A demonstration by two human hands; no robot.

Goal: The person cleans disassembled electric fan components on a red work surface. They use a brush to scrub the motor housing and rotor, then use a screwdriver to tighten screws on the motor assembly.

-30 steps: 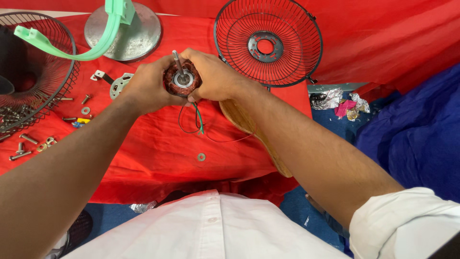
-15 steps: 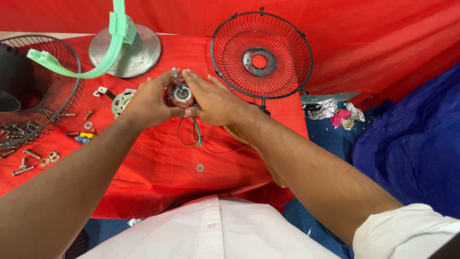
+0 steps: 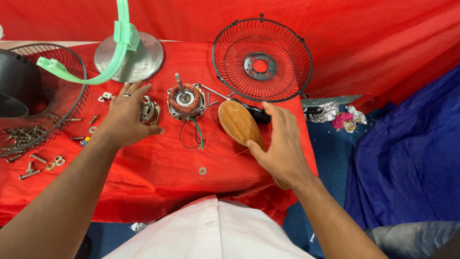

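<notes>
1. Motor (image 3: 186, 100) with copper windings and upright shaft — resting on red cloth (image 3: 143, 168), between both hands, untouched.
2. Left hand (image 3: 127, 115) open, fingers spread, palm down over a metal bracket (image 3: 149, 110) just left of the motor.
3. Right hand (image 3: 282, 144) open, fingers loosely extended, lying against a wooden handle (image 3: 239, 124) — not gripping.
4. Wire fan guard (image 3: 262, 60) behind; loose washer (image 3: 202, 170) near the cloth's front edge.

Red cloth (image 3: 143, 172) covers the table; black wire fan guard (image 3: 262, 60) upper centre; pale green plastic bracket (image 3: 112, 57) on a dull silver round base (image 3: 143, 60) upper left; copper-wound motor (image 3: 186, 100) with green and black wires; tan wood-grain handle (image 3: 239, 125); blue fabric (image 3: 407, 158) right.
</notes>
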